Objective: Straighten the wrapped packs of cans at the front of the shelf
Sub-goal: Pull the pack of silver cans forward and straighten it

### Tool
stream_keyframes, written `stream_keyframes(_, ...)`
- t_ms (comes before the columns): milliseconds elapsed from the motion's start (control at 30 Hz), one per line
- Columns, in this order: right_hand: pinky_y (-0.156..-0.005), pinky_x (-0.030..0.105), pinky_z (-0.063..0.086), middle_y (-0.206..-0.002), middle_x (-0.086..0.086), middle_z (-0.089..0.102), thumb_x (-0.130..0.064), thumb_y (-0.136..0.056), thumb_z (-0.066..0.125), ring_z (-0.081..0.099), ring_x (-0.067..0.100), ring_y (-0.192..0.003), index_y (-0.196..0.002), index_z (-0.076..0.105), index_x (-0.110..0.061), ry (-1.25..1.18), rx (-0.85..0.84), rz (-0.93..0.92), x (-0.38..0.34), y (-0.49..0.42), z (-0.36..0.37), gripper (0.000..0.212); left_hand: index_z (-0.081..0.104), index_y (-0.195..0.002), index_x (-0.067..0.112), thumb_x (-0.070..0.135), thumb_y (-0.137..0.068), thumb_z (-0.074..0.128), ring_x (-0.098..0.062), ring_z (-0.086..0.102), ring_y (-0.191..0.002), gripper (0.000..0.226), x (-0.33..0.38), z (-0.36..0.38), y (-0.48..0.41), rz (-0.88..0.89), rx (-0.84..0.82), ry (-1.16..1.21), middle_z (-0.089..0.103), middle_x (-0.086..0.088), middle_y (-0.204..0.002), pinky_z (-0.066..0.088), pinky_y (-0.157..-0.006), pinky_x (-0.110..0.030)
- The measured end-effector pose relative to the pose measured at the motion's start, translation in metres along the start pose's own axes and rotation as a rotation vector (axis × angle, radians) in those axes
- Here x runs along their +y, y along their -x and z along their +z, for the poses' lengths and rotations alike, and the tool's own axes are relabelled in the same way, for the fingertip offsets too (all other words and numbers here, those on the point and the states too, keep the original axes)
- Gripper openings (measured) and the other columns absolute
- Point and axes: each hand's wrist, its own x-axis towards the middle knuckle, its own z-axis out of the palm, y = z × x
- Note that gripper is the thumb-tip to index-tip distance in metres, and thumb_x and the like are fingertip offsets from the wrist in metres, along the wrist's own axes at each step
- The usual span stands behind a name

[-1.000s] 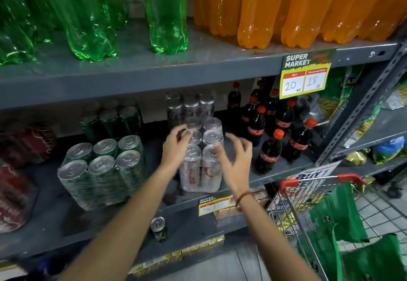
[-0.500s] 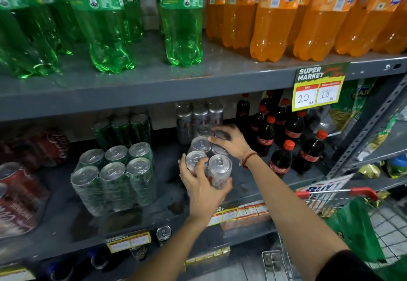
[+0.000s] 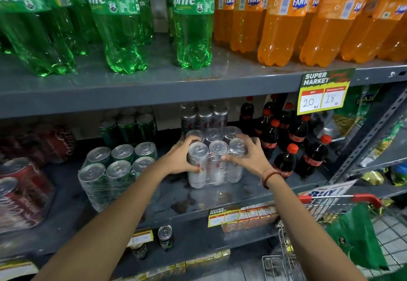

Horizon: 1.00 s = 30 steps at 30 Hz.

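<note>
Both hands (image 3: 180, 159) (image 3: 251, 157) clasp the silver pack (image 3: 214, 159).

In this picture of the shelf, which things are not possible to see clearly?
Head view only:
- Silver can pack: both sides covered by the left hand and right hand.
- Small price tag: figures too small and blurred.
- Red can pack: cut off by the left edge.
- Shopping cart: cut off by the bottom edge.

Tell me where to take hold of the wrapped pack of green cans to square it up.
Grip the wrapped pack of green cans by its two short ends, one hand on each, coming from the aisle side. It is a block of upright cans, three across and two deep, skewed to the shelf edge; the film looks too slack to pull by. Both hands are now busy on the pack of silver cans.
</note>
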Motion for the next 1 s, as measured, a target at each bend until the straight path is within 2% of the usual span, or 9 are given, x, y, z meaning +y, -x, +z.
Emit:
stream_keyframes(67,-0.110,0.032,0.026,-0.142,0.008,0.034,-0.059,-0.045,0.084,0.031,0.021,-0.130,-0.141,0.034,-0.034,0.092,-0.132,-0.026,0.003,-0.008,-0.006,0.111,0.019,-0.142,0.033,0.038,-0.053,0.087,-0.031,0.029,-0.138,0.112,0.004,0.003,-0.004,-0.033,0.014,-0.003,0.027,-0.014,-0.150,0.031,-0.111,-0.040)
stream_keyframes(100,-0.113,0.034,0.023,-0.146,0.008,0.035,-0.059,-0.043,0.084,0.027,0.024,-0.137,-0.143,0.031,-0.035,0.137,-0.162,-0.045,0.004,-0.012,-0.008,0.115,0.016,-0.145,0.035,0.039,-0.051,0.088,-0.033,0.020,-0.143,0.118,0.007,0.005,-0.005,-0.054,0.031,0.013,0.019,-0.016,-0.154,0.027,-0.114,-0.042)
stream_keyframes(200,-0.118,0.038,0.021,-0.149,0.008,0.039,-0.044,-0.051,0.088,0.024,0.026,-0.142,-0.144,0.031,-0.032,0.193,-0.190,-0.081,0.004,-0.020,-0.010,0.109,0.018,-0.147,0.036,0.036,-0.053,0.089,-0.031,0.001,-0.147,0.118,0.012,0.008,-0.005,-0.102,0.057,0.051,0.005,-0.019,-0.158,0.016,-0.116,-0.035)
stream_keyframes(400,-0.115,0.031,0.026,-0.144,0.006,0.047,-0.038,-0.052,0.089,0.036,0.022,-0.137,-0.143,0.033,-0.033,0.160,-0.166,-0.093,0.006,-0.016,-0.011,0.106,0.028,-0.145,0.033,0.021,-0.056,0.088,-0.027,0.021,-0.143,0.108,0.017,0.013,0.004,-0.097,0.109,0.121,0.017,-0.012,-0.155,0.026,-0.100,-0.020)
stream_keyframes(467,-0.112,0.029,0.027,-0.144,0.005,0.047,-0.039,-0.052,0.089,0.038,0.021,-0.136,-0.142,0.034,-0.034,0.152,-0.173,-0.091,0.007,-0.012,-0.012,0.106,0.029,-0.145,0.031,0.020,-0.056,0.088,-0.025,0.024,-0.140,0.108,0.019,0.015,0.009,-0.090,0.114,0.131,0.021,-0.009,-0.152,0.029,-0.102,-0.021)
stream_keyframes(767,-0.116,0.034,0.026,-0.148,0.002,0.041,-0.039,-0.052,0.089,0.035,0.019,-0.138,-0.141,0.034,-0.041,0.144,-0.194,-0.131,0.013,0.012,-0.017,0.105,0.029,-0.144,0.033,0.023,-0.054,0.088,-0.022,0.031,-0.134,0.108,0.031,0.029,0.036,-0.099,0.132,0.126,0.024,-0.002,-0.146,0.031,-0.108,-0.030)
stream_keyframes(833,-0.116,0.036,0.026,-0.148,0.002,0.041,-0.040,-0.052,0.088,0.034,0.019,-0.138,-0.140,0.033,-0.042,0.146,-0.193,-0.135,0.013,0.018,-0.018,0.104,0.030,-0.144,0.032,0.023,-0.055,0.088,-0.022,0.033,-0.133,0.108,0.033,0.031,0.040,-0.095,0.132,0.125,0.025,-0.002,-0.146,0.031,-0.106,-0.027)
stream_keyframes(933,-0.115,0.032,0.025,-0.148,0.001,0.041,-0.036,-0.053,0.089,0.035,0.017,-0.138,-0.141,0.034,-0.041,0.146,-0.193,-0.139,0.013,0.026,-0.020,0.103,0.029,-0.145,0.031,0.022,-0.056,0.087,-0.021,0.034,-0.132,0.107,0.035,0.034,0.047,-0.084,0.140,0.120,0.024,-0.002,-0.146,0.027,-0.099,-0.019)
stream_keyframes(1000,-0.115,0.031,0.025,-0.148,0.000,0.041,-0.035,-0.053,0.089,0.035,0.017,-0.137,-0.140,0.034,-0.041,0.137,-0.191,-0.139,0.012,0.030,-0.021,0.103,0.029,-0.145,0.032,0.023,-0.055,0.087,-0.022,0.034,-0.132,0.107,0.037,0.035,0.050,-0.086,0.140,0.117,0.023,-0.002,-0.147,0.028,-0.100,-0.021)
